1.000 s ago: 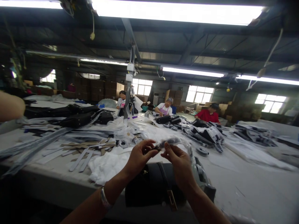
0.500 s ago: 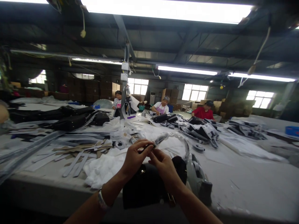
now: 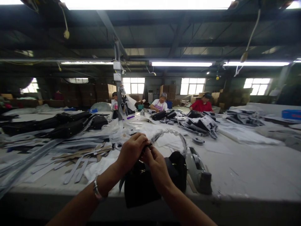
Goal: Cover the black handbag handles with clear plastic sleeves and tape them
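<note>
A black handbag (image 3: 141,188) with gold-coloured metal fittings rests at the table's front edge. Its arched handle (image 3: 181,135) stands up, wrapped in pale, clear-looking film. At the left end of this handle, my left hand (image 3: 134,150) is closed, fingers curled over a small dark part. My right hand (image 3: 156,166) pinches at the same spot from the right, its fingertips touching those of the left. The fingers largely hide the dark part. Just right of the bag is a grey tape dispenser (image 3: 198,172).
Card strips (image 3: 77,166) and white sheeting lie left of the bag. Farther left are several black bags (image 3: 68,125). A tape roll (image 3: 198,141) lies beyond the dispenser. A metal post (image 3: 117,88) rises mid-table. Across it, co-workers (image 3: 161,103) sit behind heaped black-and-white pieces (image 3: 202,124).
The camera view has shifted and levelled. Both hands have turned slightly at the handle's end, with the left hand's fingers curled over more. The bag's front has tilted a little.
</note>
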`<state>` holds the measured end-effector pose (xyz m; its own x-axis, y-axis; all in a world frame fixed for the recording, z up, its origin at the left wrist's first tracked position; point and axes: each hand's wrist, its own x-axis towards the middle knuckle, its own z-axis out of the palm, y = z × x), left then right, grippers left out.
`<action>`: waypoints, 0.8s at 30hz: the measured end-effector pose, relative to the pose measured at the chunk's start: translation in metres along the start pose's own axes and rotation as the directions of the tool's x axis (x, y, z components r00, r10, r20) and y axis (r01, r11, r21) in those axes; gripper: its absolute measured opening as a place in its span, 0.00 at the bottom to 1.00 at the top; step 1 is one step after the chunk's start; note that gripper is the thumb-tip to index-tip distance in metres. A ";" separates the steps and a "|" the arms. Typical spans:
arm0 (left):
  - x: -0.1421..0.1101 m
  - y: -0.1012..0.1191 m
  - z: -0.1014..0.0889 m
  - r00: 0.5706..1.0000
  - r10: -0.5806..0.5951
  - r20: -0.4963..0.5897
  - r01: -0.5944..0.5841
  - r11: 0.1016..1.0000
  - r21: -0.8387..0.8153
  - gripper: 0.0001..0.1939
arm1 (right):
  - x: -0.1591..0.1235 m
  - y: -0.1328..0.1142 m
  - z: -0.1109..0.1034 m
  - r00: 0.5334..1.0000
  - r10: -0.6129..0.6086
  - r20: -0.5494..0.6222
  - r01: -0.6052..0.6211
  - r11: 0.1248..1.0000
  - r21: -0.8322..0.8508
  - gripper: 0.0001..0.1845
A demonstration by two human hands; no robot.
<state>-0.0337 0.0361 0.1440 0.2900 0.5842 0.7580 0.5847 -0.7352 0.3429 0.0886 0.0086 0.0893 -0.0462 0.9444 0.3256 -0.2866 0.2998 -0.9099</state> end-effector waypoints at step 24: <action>0.004 -0.003 -0.031 0.893 0.429 0.137 -0.450 0.851 0.270 0.05 | -0.010 -0.010 0.000 0.996 -0.079 0.042 0.085 0.982 -0.170 0.20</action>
<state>-0.0575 0.0300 0.1634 0.6135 0.2537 0.7478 0.5719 -0.7958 -0.1991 0.0923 -0.0038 0.0953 -0.0636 0.9114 0.4066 -0.1223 0.3973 -0.9095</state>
